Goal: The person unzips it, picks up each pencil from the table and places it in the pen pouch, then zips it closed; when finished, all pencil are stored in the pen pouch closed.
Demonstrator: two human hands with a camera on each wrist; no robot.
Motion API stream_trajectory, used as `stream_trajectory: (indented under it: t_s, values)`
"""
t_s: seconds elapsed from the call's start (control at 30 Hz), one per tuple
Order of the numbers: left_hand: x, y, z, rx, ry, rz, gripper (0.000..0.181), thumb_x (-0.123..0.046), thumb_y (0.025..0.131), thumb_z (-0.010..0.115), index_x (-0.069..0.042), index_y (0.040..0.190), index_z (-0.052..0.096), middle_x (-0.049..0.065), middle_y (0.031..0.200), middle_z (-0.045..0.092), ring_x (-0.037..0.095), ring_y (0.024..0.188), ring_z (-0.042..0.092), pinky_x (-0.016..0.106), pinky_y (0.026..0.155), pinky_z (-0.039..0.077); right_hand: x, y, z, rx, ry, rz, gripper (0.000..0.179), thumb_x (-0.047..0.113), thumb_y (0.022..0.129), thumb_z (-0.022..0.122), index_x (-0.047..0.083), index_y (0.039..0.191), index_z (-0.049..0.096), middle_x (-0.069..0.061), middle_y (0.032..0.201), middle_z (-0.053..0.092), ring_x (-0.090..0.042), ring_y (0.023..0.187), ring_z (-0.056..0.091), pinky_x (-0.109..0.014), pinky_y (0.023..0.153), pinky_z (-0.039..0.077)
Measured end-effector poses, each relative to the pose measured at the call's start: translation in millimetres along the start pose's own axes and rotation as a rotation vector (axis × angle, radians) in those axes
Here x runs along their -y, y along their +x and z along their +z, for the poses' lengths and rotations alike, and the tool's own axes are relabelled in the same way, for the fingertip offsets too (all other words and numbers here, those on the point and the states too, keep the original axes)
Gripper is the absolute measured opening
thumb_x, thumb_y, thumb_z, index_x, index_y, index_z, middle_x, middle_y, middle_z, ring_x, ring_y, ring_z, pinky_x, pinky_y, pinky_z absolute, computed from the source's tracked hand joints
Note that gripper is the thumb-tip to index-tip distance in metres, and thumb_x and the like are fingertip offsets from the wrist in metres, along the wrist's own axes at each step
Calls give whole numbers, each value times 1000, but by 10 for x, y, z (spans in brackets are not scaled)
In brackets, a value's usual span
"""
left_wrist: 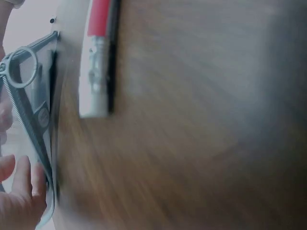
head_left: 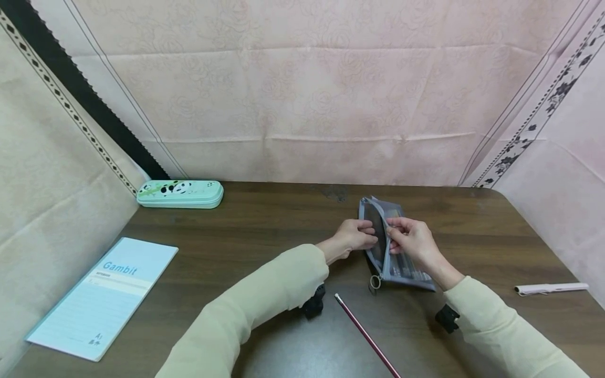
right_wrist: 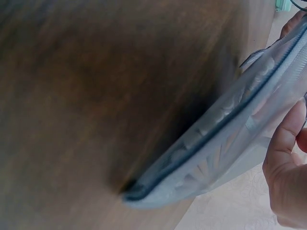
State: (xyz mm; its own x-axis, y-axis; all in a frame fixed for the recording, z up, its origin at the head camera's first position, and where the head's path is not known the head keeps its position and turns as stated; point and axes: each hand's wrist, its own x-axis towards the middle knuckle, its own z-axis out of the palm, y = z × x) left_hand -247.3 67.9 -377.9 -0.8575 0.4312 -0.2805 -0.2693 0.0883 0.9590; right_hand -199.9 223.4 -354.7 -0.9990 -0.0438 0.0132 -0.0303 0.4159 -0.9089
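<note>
A translucent grey-blue zip pencil pouch [head_left: 402,262] stands tilted on the table, its mouth unzipped and gaping toward the left. Slim items show through its clear side. My right hand [head_left: 413,241] pinches the right rim of the mouth between thumb and fingers; in the right wrist view the thumb [right_wrist: 285,129] lies against the pouch side. At the mouth's left side is my left hand [head_left: 352,239], its fingertips overlapping the opening. Those fingers [left_wrist: 21,179] look fairly straight in the left wrist view. A metal ring [head_left: 375,282] hangs at the pouch's near corner.
A dark red pencil [head_left: 364,331] with a white end lies in front of the pouch. To the right rests a white pen [head_left: 550,288]. On the left are a light blue notebook [head_left: 104,299] and, behind it, a mint panda-print case [head_left: 179,194]. Patterned cloth walls surround the table.
</note>
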Motion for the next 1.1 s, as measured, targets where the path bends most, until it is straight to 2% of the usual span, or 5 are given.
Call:
stream_trajectory:
  t_s: [0.13, 0.3, 0.5, 0.7, 1.1]
  values:
    - [-23, -122, -212, 182, 13, -22, 39, 1, 88, 62, 1, 126, 55, 18, 120, 61, 23, 104, 64, 29, 86, 54, -3, 0, 2, -5, 9, -5, 36, 2, 95, 51, -15, 126, 47, -8, 79, 58, -4, 55, 57, -23, 54, 56]
    - [-45, -362, -469, 604, 178, -111, 29, -3, 90, 60, -2, 120, 59, 10, 110, 67, 17, 97, 65, 33, 88, 54, -4, 1, -1, -7, 5, -18, 36, 1, 94, 51, -16, 125, 48, -7, 77, 59, -4, 55, 57, -23, 54, 56]
    - [11, -608, -436, 958, 309, -143, 34, 7, 88, 58, 4, 122, 56, 12, 108, 68, 13, 95, 65, 28, 86, 53, -15, -3, -6, -7, 14, -17, 36, 0, 94, 51, -17, 125, 47, -4, 74, 56, -3, 54, 56, -23, 55, 56]
    - [140, -659, -317, 1046, 409, -60, 34, 10, 84, 62, 10, 117, 58, 24, 111, 64, 9, 90, 66, 22, 86, 52, -20, -1, 2, 1, 18, -11, 36, 0, 94, 50, -16, 126, 47, -4, 74, 57, -3, 55, 57, -23, 55, 56]
    - [164, -658, -179, 1021, 534, 47, 30, 10, 79, 68, 8, 109, 63, 15, 96, 70, 7, 82, 66, 20, 80, 53, -24, -6, 1, 4, 21, -3, 37, 1, 95, 50, -16, 127, 46, -4, 75, 58, -3, 55, 57, -22, 55, 56]
